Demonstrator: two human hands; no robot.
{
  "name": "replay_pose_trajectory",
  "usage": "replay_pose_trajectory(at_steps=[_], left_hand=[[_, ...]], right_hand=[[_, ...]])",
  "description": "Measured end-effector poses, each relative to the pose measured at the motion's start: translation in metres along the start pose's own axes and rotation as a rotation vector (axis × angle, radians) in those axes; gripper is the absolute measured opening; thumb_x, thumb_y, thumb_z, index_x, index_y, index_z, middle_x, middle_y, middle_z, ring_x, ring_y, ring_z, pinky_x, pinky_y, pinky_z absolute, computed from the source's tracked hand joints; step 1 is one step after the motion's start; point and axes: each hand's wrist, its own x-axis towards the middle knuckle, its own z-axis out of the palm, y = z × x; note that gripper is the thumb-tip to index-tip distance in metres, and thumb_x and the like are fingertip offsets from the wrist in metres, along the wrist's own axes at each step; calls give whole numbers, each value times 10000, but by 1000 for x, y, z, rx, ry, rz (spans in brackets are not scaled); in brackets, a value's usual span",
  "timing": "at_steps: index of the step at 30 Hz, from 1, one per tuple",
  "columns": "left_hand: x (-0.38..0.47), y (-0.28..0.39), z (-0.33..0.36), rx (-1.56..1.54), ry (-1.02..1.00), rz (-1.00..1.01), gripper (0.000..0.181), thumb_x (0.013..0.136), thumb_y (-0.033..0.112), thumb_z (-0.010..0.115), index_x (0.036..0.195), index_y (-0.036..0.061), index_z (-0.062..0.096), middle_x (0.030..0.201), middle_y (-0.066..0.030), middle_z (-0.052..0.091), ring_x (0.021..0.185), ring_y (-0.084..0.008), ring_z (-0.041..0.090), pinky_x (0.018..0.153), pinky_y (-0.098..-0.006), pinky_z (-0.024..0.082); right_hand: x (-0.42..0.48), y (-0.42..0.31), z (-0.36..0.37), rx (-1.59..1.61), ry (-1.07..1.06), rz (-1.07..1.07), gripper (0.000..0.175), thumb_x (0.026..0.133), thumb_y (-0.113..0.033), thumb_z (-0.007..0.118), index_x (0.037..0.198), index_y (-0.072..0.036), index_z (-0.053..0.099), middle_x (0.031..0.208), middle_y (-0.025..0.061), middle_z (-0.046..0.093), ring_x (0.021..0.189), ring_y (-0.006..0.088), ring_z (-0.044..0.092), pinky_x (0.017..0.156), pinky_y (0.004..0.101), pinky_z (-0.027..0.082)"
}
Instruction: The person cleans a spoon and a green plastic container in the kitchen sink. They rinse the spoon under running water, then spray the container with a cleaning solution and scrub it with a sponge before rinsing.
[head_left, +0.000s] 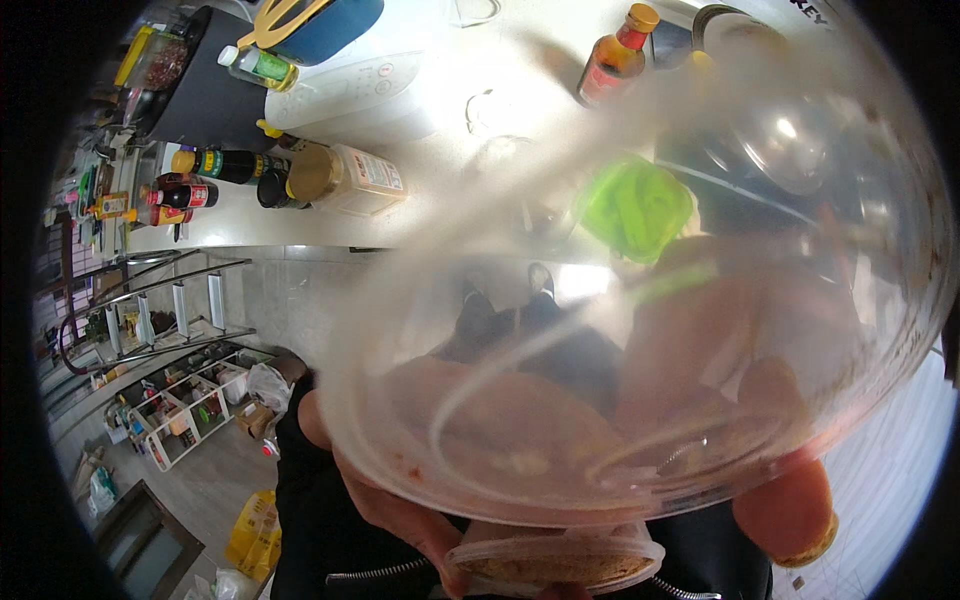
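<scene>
A large translucent plastic container (480, 300) is tilted close before me and fills much of the view. My left hand (390, 510) holds its lower left side, part of the palm showing blurred through the plastic. Against the lower right rim my right hand (784, 510) grips it, and a brown crust shows at one fingertip. Under the container, near my left fingers, is a smaller round clear plastic piece (555, 562) with brown material inside; whether the two are joined I cannot tell. A bright green object (637, 210) shows through the plastic, its kind unclear.
On the white counter (442, 180) stand a red-labelled sauce bottle (611, 56), a square clear jar (360, 180), dark sauce bottles (232, 165) and a white appliance (345, 90). A metal ladder (180, 311), a shelf rack (187, 420) and a yellow bag (255, 532) are left.
</scene>
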Motion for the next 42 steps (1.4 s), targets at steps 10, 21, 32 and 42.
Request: replay_pose_trajectory(at_steps=[10, 21, 32, 42], left_hand=[[-1, 5, -22, 232, 347, -263, 847, 644, 446, 731, 1260, -33, 399, 1170, -180, 542, 1108, -304, 511, 956, -396, 374], [-9, -19, -20, 11, 615, -359, 914, 698, 413, 722, 1294, -105, 263, 1210, -276, 444, 1136, -337, 469, 950, -425, 386], [-16, -25, -17, -17, 671, -370, 877, 718, 347, 721, 1299, -112, 251, 1249, -255, 428, 1173, -299, 448, 978, -395, 364], [-20, -26, -16, -38, 680, -421, 839, 724, 276, 725, 1310, -90, 249, 1268, -210, 422, 1187, -263, 436, 995, -372, 347]], right_hand=[[-4, 23, 5, -106, 258, 209, 244, 885, -187, 506, 897, 34, 607, 740, 94, 623, 615, 134, 581, 549, 237, 455], [-11, 55, 3, 11, 307, 356, 254, 904, -176, 512, 789, 17, 630, 652, 41, 597, 590, 72, 556, 538, 194, 448], [-17, 62, 3, -19, 290, 371, 275, 910, -197, 503, 804, 21, 632, 659, 50, 603, 591, 80, 570, 529, 193, 455], [-20, 64, 4, 39, 317, 422, 280, 913, -207, 500, 828, 21, 638, 674, 44, 607, 599, 76, 570, 543, 191, 457]])
